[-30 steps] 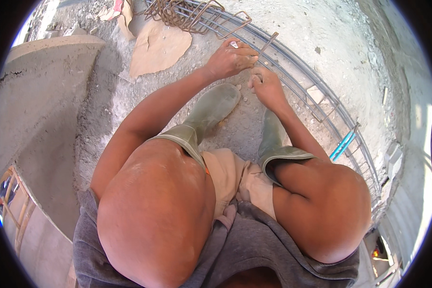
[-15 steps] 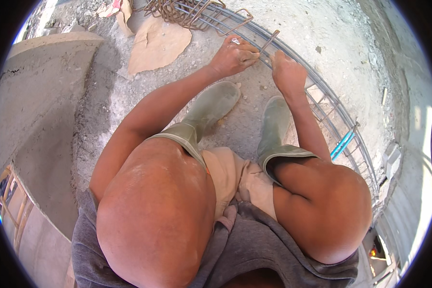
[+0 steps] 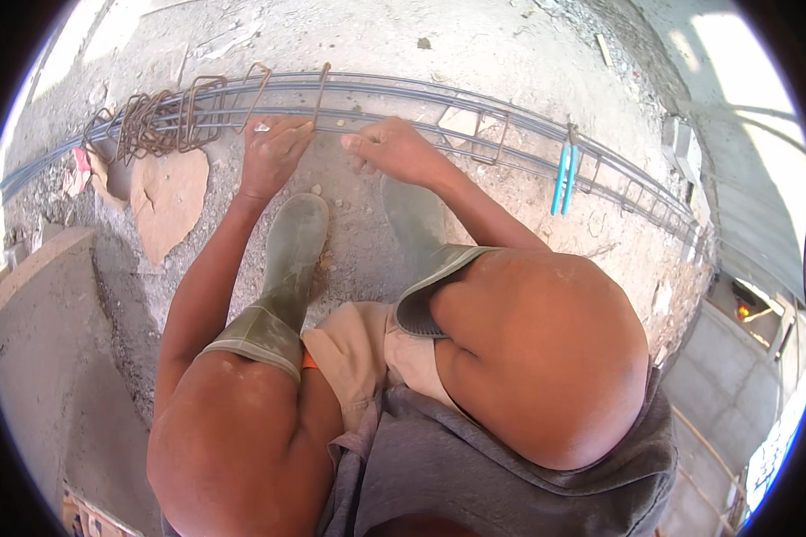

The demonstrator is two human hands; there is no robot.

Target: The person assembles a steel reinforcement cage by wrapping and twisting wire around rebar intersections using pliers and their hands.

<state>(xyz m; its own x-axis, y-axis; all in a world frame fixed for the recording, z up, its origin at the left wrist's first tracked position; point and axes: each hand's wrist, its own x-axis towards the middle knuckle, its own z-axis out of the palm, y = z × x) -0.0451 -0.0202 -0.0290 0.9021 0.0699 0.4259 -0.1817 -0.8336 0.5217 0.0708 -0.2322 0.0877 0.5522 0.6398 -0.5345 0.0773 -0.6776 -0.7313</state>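
A long cage of grey steel bars point(image 3: 381, 89) lies across the ground in front of my boots, with rusty stirrups around it. My left hand point(image 3: 276, 154) is closed at the near bars, its fingertips pinching the lower end of an upright stirrup point(image 3: 321, 89). Just right of that stirrup, my right hand point(image 3: 396, 152) is closed, thumb and fingers curled together near the nearest bar. Whatever its fingers hold is too small to make out. Blue-handled pliers point(image 3: 564, 179) hang by their jaws on the bars farther right.
Bunched rusty stirrups point(image 3: 148, 125) sit on the bars' left part. Torn brown paper point(image 3: 168, 201) lies on the dusty ground below them. A concrete slab point(image 3: 40, 358) rises at left. My green boots point(image 3: 295, 237) stand between me and the cage. Grey blocks point(image 3: 683, 148) are at right.
The view has turned, so the cage now runs nearly level across the picture. My right hand has come slightly away from the stirrup; my left hand stays at it.
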